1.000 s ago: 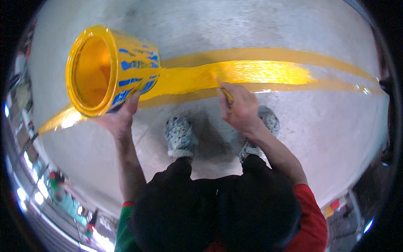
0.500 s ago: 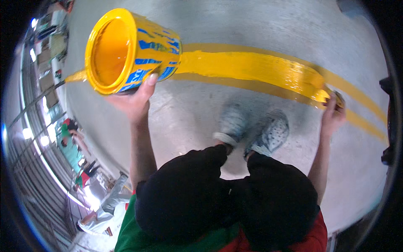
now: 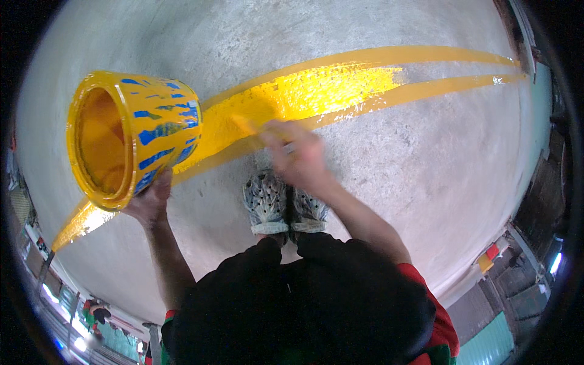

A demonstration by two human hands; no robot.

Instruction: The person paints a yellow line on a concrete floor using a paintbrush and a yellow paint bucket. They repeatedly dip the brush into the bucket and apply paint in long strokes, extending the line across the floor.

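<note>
Tilted toward me at the left is a yellow paint can [image 3: 164,121], its blue label streaked with drips and orange-yellow paint inside. My left hand [image 3: 149,201] grips it from below, near its lower side. A paintbrush [image 3: 245,125] with yellow bristles is in my right hand [image 3: 298,155], which is closed round its handle and smeared by motion. The brush tip is over the wet yellow stripe [image 3: 328,91] on the floor; whether it touches cannot be made out. Darker yellow bands [image 3: 426,56] border the stripe along both long sides.
Grey concrete floor [image 3: 389,164] surrounds the stripe. My paint-spotted clogs [image 3: 266,198] stand close to its near border. Another person [image 3: 96,313] is far off at the lower left. Corrugated sheeting and assorted items line the edges of the view.
My view has turned. The brush hand has come from the stripe's right part toward the can, to in front of my feet. The can stays in my left hand, and my feet are closer together.
</note>
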